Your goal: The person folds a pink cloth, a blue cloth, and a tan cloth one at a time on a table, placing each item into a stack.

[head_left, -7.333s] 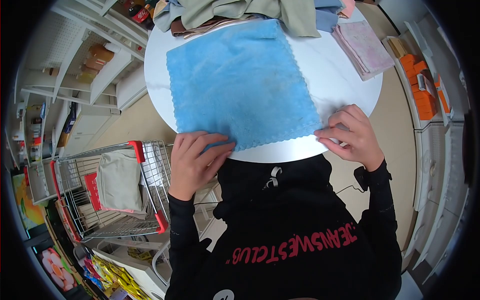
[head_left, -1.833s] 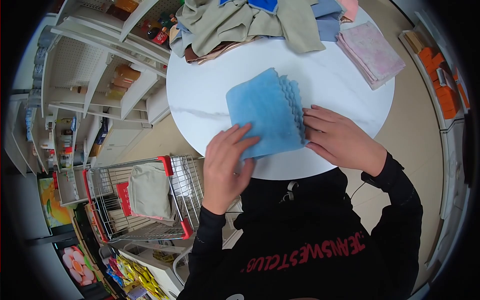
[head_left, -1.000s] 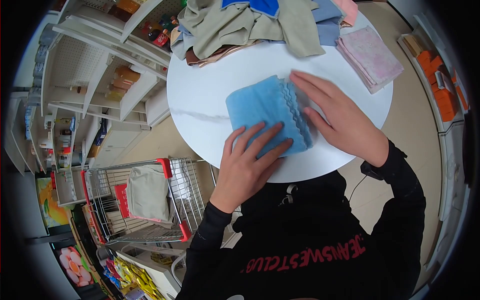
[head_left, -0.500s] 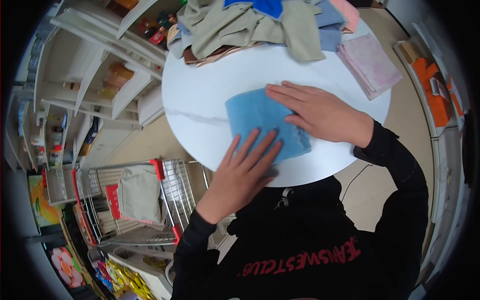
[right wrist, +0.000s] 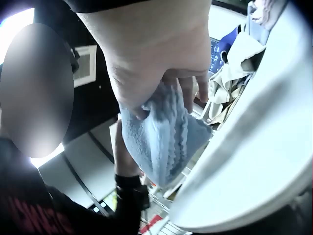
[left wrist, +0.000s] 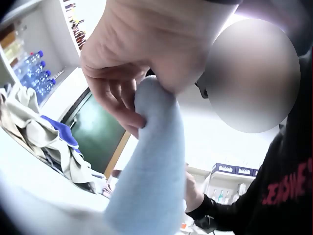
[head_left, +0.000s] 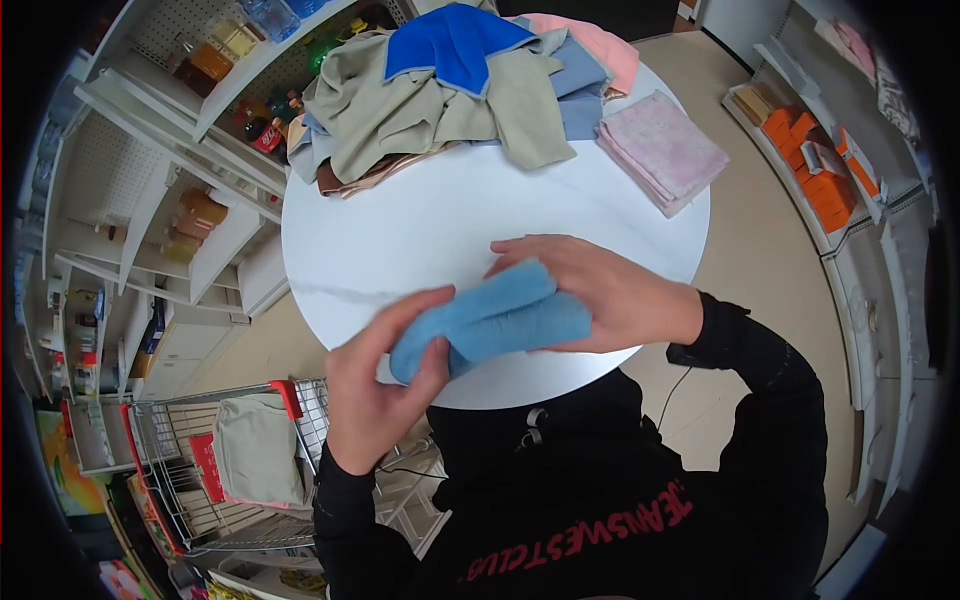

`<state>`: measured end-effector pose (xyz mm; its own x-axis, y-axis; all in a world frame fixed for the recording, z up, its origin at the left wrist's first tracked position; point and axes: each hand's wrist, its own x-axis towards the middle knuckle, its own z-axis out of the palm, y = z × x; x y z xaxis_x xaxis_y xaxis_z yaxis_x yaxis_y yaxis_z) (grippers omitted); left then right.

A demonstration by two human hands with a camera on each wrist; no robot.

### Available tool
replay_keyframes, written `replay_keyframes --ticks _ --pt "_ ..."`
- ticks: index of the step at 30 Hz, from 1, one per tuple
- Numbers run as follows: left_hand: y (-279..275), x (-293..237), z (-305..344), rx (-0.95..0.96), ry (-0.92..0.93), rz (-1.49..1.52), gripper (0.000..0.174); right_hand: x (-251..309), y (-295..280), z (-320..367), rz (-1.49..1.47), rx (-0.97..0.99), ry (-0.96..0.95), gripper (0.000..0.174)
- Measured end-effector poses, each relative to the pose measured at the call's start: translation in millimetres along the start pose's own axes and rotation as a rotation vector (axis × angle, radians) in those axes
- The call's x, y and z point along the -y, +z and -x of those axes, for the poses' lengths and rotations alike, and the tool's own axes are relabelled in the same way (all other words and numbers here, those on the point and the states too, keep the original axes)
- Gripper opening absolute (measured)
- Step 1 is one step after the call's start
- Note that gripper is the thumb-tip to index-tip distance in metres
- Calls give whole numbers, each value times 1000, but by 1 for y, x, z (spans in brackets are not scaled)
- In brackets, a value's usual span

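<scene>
A folded blue towel (head_left: 500,318) with scalloped edges is lifted over the round white table (head_left: 400,235), bent so that its layers bulge. My left hand (head_left: 385,370) pinches its left end between thumb and fingers. The right hand (head_left: 610,295) grips the other end, partly hidden behind the cloth in the head view. In the left wrist view the towel (left wrist: 154,161) hangs rounded from the left hand (left wrist: 142,54). The right wrist view shows the stacked wavy edges of the towel (right wrist: 168,137) under the right hand (right wrist: 156,68).
A heap of cloths (head_left: 400,110), grey-green with a bright blue one (head_left: 450,45) on top, covers the table's far side. A folded pinkish cloth (head_left: 665,150) lies at the right edge. A shopping cart (head_left: 215,460) with folded cloth stands at left, below shelves (head_left: 190,215).
The blue towel was spread flat, then folded into a small bundle on the table. Flat hands pressed on it half a second ago; now both hands hold it raised and bent.
</scene>
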<state>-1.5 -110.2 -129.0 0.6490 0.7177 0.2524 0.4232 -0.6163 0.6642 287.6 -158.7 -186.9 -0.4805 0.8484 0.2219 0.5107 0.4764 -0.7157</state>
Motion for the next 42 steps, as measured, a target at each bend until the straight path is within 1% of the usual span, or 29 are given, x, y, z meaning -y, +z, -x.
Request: replay_keyframes --ticks 1,2,4,5,6,7,8,9,10,11,12,15,17,19,20,22,23,24,27,28,31,32,35,36,38,39,40,42 --pt "-3 -2 -7 -23 -76 169 42 2 3 1 -82 -80 125 72" --pt "-4 0 -16 -28 -75 164 42 6 -1 -1 -80 -81 118 72" --pt "-6 8 -40 4 -291 666 48 21 -20 -4 -458 -210 258 69" --pt "-4 12 -50 2 -292 664 48 24 -26 -5 -648 -275 331 68" --pt "0 16 -61 63 -338 733 50 21 -29 -4 -647 -276 329 68" --pt "5 19 -72 130 -381 801 53 17 -35 -2 -691 -296 403 68" --pt "11 21 -81 137 -375 800 53 13 -40 1 -734 -318 478 68" --pt "20 21 -88 190 -353 700 53 10 -45 5 -776 -335 555 68" --pt "28 21 -95 240 -329 600 53 8 -48 9 -772 -336 556 68" --pt "35 20 -102 287 -304 499 53 5 -51 12 -763 -387 577 68" --pt "41 16 -109 286 -300 503 53 2 -55 16 -753 -436 598 69" --pt "55 7 -128 222 -178 833 55 -10 -79 29 -676 -592 637 73" --pt "55 12 -139 221 -138 844 56 -28 -108 40 -640 -693 629 77" --pt "51 22 -147 211 -71 853 59 -53 -143 53 -665 -707 629 81" --pt "47 29 -150 210 -73 858 59 -73 -157 61 -663 -704 633 81" --pt "32 50 -155 163 -79 670 57 -121 -176 76 -304 -540 916 81" --pt "25 59 -157 140 -82 576 55 -122 -178 71 -118 -451 1044 81" --pt "17 65 -160 135 -81 580 55 -121 -178 67 -112 -448 1043 81" --pt "-7 76 -161 92 -92 435 52 -103 -168 56 22 -492 1044 82" --pt "-14 79 -162 85 -97 439 52 -105 -166 55 26 -483 1043 82" --pt "-29 82 -169 34 -115 449 49 -115 -164 67 -124 -650 947 82" --pt "-32 79 -171 35 -121 456 49 -114 -162 74 -122 -643 954 82" --pt "-56 73 -178 2 -7 440 46 -123 -153 75 391 -554 894 75" --pt "-67 74 -179 -12 -31 424 46 -126 -149 75 373 -535 878 75" --pt "-86 75 -193 -31 117 247 44 -119 -148 75 366 -659 695 64" --pt "-95 73 -198 -42 193 161 43 -113 -144 71 361 -649 680 64" --pt "-103 66 -203 -57 186 155 43 -105 -139 66 522 -526 626 63" --pt "-117 44 -214 -211 153 270 37 -90 -132 59 844 -281 505 60"
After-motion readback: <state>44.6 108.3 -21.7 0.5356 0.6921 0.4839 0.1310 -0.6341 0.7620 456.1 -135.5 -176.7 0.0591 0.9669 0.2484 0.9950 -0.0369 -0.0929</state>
